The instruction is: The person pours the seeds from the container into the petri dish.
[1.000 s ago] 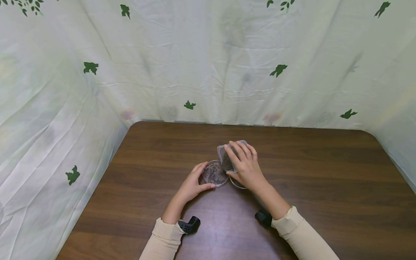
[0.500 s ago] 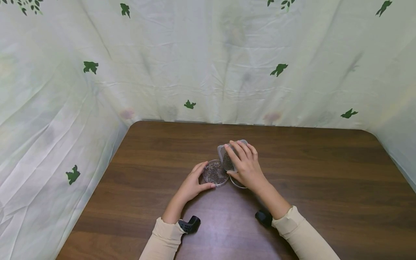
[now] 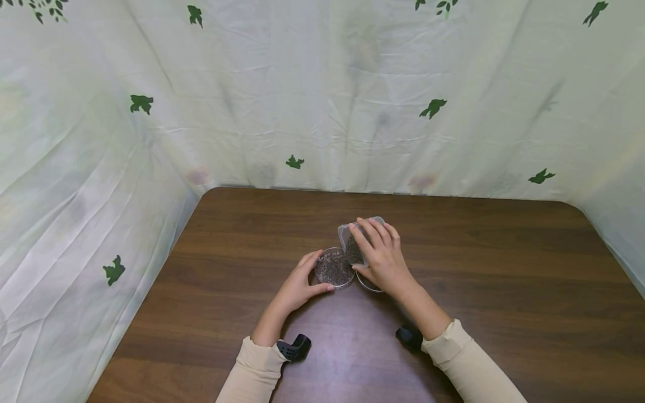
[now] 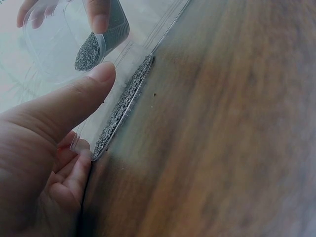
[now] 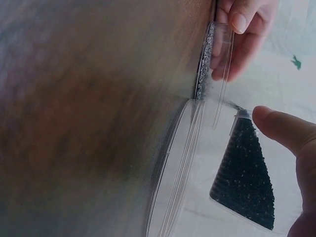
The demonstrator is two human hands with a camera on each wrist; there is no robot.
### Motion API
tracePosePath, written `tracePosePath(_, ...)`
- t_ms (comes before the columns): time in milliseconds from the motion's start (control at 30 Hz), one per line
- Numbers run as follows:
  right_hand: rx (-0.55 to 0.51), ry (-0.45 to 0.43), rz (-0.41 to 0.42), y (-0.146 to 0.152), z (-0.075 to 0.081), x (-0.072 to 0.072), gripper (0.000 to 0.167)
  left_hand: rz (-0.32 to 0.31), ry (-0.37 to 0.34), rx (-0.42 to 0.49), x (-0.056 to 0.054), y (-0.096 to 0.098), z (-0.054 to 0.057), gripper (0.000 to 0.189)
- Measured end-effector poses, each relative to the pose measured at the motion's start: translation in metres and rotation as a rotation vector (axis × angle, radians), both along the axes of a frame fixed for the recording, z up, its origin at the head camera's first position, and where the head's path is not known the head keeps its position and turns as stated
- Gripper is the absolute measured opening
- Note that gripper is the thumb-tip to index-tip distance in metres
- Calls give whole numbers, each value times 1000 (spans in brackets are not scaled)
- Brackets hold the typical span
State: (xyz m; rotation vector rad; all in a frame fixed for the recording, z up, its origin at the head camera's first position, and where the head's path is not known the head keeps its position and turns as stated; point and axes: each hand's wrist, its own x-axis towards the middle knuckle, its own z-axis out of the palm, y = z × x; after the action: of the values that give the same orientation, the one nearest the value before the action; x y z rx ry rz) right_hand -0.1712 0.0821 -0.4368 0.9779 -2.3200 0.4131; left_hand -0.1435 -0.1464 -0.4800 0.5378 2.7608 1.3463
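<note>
A clear round dish [image 3: 333, 268] holding a layer of small dark seeds sits on the brown wooden table [image 3: 504, 268]. My left hand [image 3: 297, 286] grips its rim between thumb and fingers; the dish [image 4: 121, 106] and thumb show close up in the left wrist view. My right hand [image 3: 382, 257] holds a clear plastic container [image 3: 353, 242], tilted over the dish, with dark seeds [image 5: 244, 180] heaped in its lower corner. A second clear dish [image 5: 180, 168], with nothing in it, lies on the table under my right hand, next to the seeded dish [image 5: 205, 64].
A pale cloth [image 3: 322, 95] printed with green leaves hangs behind and to both sides of the table. Black wrist camera mounts [image 3: 294, 348] sit at my cuffs. Bare table spreads to the right and at the near left.
</note>
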Motion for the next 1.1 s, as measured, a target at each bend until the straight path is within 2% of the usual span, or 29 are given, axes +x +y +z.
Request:
tracePosePath(467, -18, -10, -10, 1, 1, 1, 101, 0, -18, 0, 0, 0, 1, 85)
tracePosePath(867, -124, -46, -48, 2, -2, 0, 104, 2, 3, 7, 0, 0, 0, 85)
tracePosePath(1100, -218, -121, -87, 4, -2, 0, 109, -1, -2, 8, 1, 0, 0, 85)
